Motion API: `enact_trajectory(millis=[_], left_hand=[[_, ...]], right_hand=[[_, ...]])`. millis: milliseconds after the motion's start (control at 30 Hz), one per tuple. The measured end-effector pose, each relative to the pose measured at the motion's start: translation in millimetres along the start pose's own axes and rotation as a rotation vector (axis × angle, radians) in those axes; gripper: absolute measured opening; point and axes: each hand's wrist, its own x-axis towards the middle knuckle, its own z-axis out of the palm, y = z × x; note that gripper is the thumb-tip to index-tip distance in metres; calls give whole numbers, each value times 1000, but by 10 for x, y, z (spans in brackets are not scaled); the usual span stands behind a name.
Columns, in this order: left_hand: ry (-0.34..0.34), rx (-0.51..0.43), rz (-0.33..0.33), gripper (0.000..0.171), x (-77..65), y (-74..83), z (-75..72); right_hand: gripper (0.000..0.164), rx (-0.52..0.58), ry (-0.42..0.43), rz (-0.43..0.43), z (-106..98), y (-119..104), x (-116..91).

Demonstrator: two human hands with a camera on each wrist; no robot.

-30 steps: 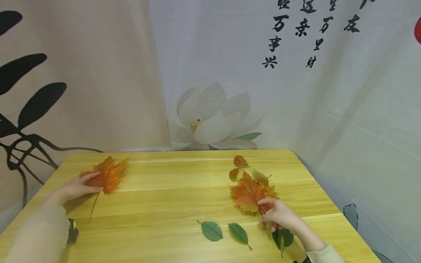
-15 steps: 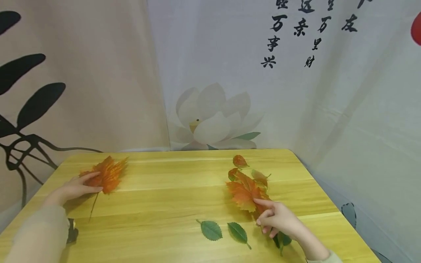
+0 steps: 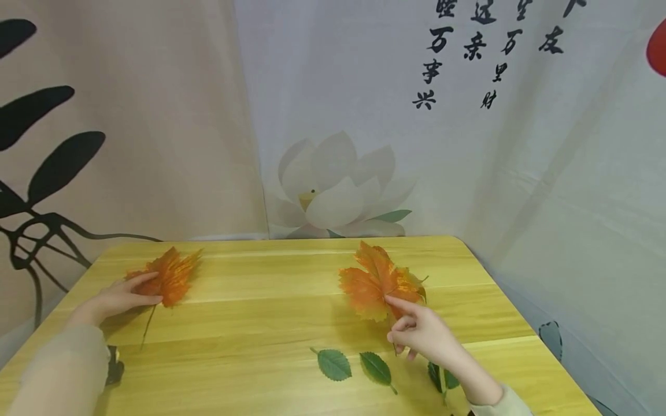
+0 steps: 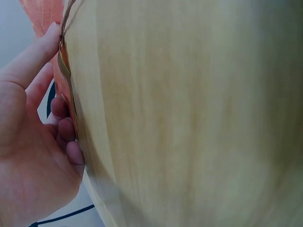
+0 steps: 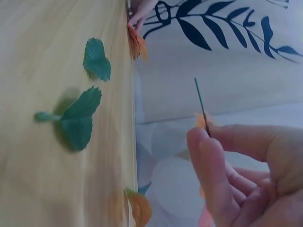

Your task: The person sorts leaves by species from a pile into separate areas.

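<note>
At the table's far left, my left hand [image 3: 122, 296] holds orange maple leaves [image 3: 179, 277] low against the tabletop, a thin stem trailing toward me. In the left wrist view its thumb lies on the leaf edge [image 4: 45, 14], the other fingertips curled beside it. My right hand [image 3: 429, 335] pinches another orange maple leaf [image 3: 359, 289] by its stem [image 5: 199, 97] between thumb and index finger, raised above the table. This leaf partly covers the smaller red-green leaves [image 3: 416, 281] behind it.
Two green leaves, one left [image 3: 335, 365] and one right [image 3: 377, 368], lie in the front middle of the yellow wooden table [image 3: 250, 323]. More green leaves [image 3: 442, 378] lie under the right forearm. A printed curtain [image 3: 182, 115] hangs behind the table.
My right hand has lifted the maple leaf and carried it left and slightly away from me, uncovering more of the green leaves. The left hand has stayed in place.
</note>
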Motion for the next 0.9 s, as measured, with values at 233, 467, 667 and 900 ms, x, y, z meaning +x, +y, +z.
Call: enact_trajectory(millis=[233, 467, 667, 900], left_hand=[[12, -7, -11, 90, -65, -15, -44], [23, 11, 3, 87, -62, -58, -23], [20, 8, -9, 87, -34, -39, -1], [37, 15, -7, 87, 12, -60, 32]], right_hand=[[69, -38, -10, -124, 263, -101, 424], [70, -102, -27, -179, 608, -153, 892], [69, -126, -56, -193, 895, -218, 1220], [69, -120, -107, -157, 1324, -352, 1581]])
